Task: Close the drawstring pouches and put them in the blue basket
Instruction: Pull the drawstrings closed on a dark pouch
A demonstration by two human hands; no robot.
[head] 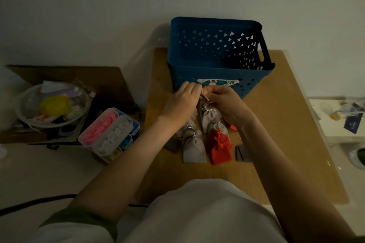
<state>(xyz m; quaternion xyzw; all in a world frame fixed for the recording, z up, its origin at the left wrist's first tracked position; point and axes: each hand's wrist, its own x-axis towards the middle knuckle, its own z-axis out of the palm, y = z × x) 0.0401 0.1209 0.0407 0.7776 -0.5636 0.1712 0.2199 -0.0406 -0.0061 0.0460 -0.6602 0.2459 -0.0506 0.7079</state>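
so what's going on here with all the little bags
A person is closing drawstring pouches. The left hand and the right hand pinch the cords at the mouth of a grey pouch, just in front of the blue basket. More grey pouches and red pouches lie on the brown table, nearer the person. No pouch shows inside the basket yet.
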